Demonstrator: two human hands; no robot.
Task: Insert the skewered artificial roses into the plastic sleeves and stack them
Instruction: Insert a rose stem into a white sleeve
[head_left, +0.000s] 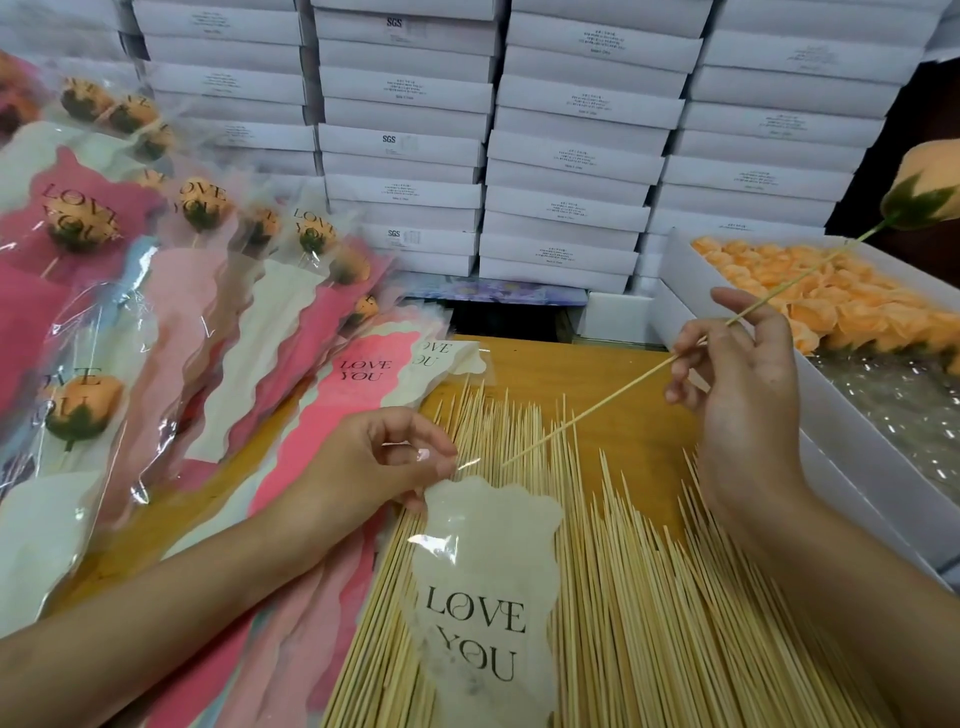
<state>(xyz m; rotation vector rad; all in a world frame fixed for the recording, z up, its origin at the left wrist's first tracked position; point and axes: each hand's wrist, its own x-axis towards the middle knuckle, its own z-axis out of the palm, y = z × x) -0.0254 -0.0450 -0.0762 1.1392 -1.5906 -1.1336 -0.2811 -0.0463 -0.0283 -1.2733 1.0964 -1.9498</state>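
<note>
a wall of white boxes (571, 130) rises behind the pile of bare skewers (649, 597). left of that pile, the stack of filled sleeves (156, 322) fans out, each with a peach rose inside. right of the pile sits an open box of loose peach roses (841, 306). on the pile's near left part lies the cream sleeve (488, 587), printed "love you". the left hand (374, 462) pinches the sleeve's upper edge between thumb and fingertips; whether the mouth is parted i cannot tell. above the pile's right side, the right hand (743, 374) grasps the stick of the skewered rose (922, 197) in its fingers. the bloom is raised over the box and the pointed end is just short of the sleeve's mouth.

if the mouth is not open, the point will likely slide over the film or pierce it. held so far from its tip, the thin stick may also wander into the loose skewers.
</note>
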